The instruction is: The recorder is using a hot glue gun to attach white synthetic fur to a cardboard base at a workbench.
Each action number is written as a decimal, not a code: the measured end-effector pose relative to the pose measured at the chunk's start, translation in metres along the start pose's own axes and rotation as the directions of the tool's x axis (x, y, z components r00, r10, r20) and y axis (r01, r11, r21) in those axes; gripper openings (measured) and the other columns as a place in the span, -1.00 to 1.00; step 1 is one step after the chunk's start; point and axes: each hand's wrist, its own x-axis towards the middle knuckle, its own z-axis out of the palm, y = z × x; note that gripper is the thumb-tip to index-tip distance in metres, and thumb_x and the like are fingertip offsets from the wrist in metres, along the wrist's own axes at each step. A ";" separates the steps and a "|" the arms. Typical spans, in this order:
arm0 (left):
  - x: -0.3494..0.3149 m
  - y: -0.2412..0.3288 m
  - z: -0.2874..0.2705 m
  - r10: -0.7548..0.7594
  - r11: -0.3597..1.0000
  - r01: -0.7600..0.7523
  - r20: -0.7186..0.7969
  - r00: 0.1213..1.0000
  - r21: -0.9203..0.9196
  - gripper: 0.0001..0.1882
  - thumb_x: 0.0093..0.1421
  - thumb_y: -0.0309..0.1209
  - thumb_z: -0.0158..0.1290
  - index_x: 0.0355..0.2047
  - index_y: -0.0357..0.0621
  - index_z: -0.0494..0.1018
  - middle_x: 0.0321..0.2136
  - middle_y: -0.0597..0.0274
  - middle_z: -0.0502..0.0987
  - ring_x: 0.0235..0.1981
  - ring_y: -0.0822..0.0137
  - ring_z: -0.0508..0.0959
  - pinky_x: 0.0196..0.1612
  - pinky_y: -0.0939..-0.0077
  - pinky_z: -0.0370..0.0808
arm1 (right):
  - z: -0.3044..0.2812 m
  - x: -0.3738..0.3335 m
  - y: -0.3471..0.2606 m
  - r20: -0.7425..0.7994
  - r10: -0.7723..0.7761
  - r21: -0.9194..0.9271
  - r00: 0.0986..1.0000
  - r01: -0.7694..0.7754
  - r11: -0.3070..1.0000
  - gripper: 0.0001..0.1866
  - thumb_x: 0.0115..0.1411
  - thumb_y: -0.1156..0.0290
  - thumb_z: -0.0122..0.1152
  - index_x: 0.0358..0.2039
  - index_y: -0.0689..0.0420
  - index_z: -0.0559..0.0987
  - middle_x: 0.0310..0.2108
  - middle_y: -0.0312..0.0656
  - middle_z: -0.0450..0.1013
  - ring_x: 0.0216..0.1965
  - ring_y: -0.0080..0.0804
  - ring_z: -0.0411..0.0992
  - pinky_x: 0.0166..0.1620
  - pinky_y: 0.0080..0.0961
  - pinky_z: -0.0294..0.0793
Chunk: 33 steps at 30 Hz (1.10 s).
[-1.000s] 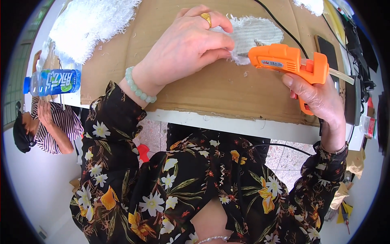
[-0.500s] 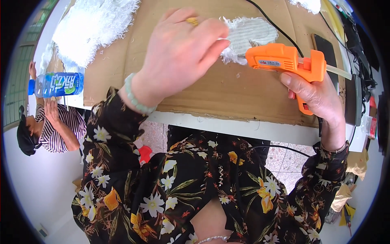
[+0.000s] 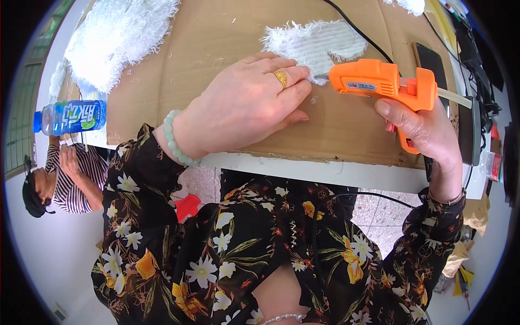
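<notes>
In my right hand (image 3: 420, 124) is an orange hot glue gun (image 3: 379, 81), my fingers wrapped round its handle. A pale glue stick (image 3: 454, 98) sticks out of its back. The nozzle points left, at the lower edge of a white fuzzy fabric piece (image 3: 319, 43) with a ribbed face and frayed rim. My left hand (image 3: 249, 100) is palm down, fingers stretched and thumb apart, its fingertips resting on the fabric's lower edge beside the nozzle. Whether the nozzle touches the fabric is hard to tell.
Cardboard (image 3: 216, 27) covers the table. White shaggy fabric (image 3: 119, 43) and a blue-capped bottle (image 3: 70, 116) are at left. A black cable (image 3: 357, 27) runs behind the glue gun; a dark phone (image 3: 429, 59) is at right. Another person in stripes (image 3: 81, 179) is at far left.
My left hand has come down and nearer to me, its fingers straightening. The fabric piece now spreads farther left. The glue gun has hardly moved.
</notes>
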 end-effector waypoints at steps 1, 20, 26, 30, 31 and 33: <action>0.001 -0.001 0.001 0.001 1.000 -0.001 -0.002 1.000 -0.005 -0.67 -0.10 -0.34 0.16 -0.34 -0.28 0.41 -0.27 0.13 0.48 -0.19 0.17 0.47 -0.10 0.36 0.42 | -0.002 -0.001 0.001 -0.003 0.006 -0.046 1.000 -0.006 0.999 -0.60 0.02 0.19 0.30 -0.24 0.21 0.49 -0.54 -0.36 0.37 -0.58 -0.66 0.30 -0.48 -0.70 0.32; 0.001 0.000 0.000 0.000 1.000 0.000 -0.014 1.000 0.002 -0.69 -0.16 -0.32 0.18 -0.40 -0.18 0.42 -0.34 0.26 0.45 -0.21 0.25 0.40 -0.10 0.33 0.37 | 0.000 -0.008 -0.003 -0.041 0.029 -0.104 0.999 -0.033 0.994 -0.62 -0.02 0.22 0.34 -0.29 0.21 0.51 -0.56 -0.42 0.35 -0.55 -0.71 0.23 -0.48 -0.73 0.25; 0.000 0.001 -0.003 0.021 0.998 -0.025 -0.075 0.997 -0.049 -0.66 -0.29 -0.38 0.22 -0.44 -0.17 0.44 -0.37 0.27 0.40 -0.25 0.24 0.38 -0.18 0.33 0.38 | -0.006 -0.013 0.001 -0.027 0.041 -0.162 0.999 -0.045 0.986 -0.48 0.03 0.21 0.28 -0.07 0.27 0.42 -0.47 -0.34 0.39 -0.44 -0.64 0.30 -0.34 -0.69 0.30; 0.001 -0.001 -0.003 0.062 0.998 -0.058 -0.264 0.963 0.024 -0.61 -0.35 -0.40 0.28 -0.43 -0.16 0.47 -0.36 0.23 0.39 -0.28 0.17 0.37 -0.26 0.27 0.40 | -0.009 -0.016 -0.002 -0.014 0.015 -0.071 1.000 -0.016 0.997 -0.45 0.02 0.17 0.30 -0.08 0.28 0.42 -0.44 -0.31 0.41 -0.42 -0.62 0.33 -0.32 -0.69 0.31; 0.000 -0.001 -0.004 0.060 0.998 -0.056 -0.265 0.962 0.024 -0.61 -0.35 -0.40 0.28 -0.43 -0.16 0.47 -0.36 0.23 0.39 -0.28 0.17 0.37 -0.26 0.27 0.40 | -0.011 -0.016 -0.002 -0.002 0.022 -0.089 1.000 -0.022 0.996 -0.45 0.01 0.16 0.30 -0.09 0.27 0.43 -0.43 -0.29 0.42 -0.42 -0.61 0.34 -0.31 -0.68 0.32; -0.002 -0.002 -0.003 0.115 0.991 -0.080 -0.391 0.913 0.105 -0.61 -0.35 -0.38 0.28 -0.42 -0.15 0.48 -0.34 0.22 0.40 -0.28 0.17 0.36 -0.29 0.26 0.41 | -0.011 -0.016 -0.002 0.009 0.031 -0.109 0.999 -0.030 0.994 -0.45 0.00 0.15 0.31 -0.10 0.27 0.43 -0.43 -0.28 0.43 -0.41 -0.59 0.35 -0.30 -0.67 0.32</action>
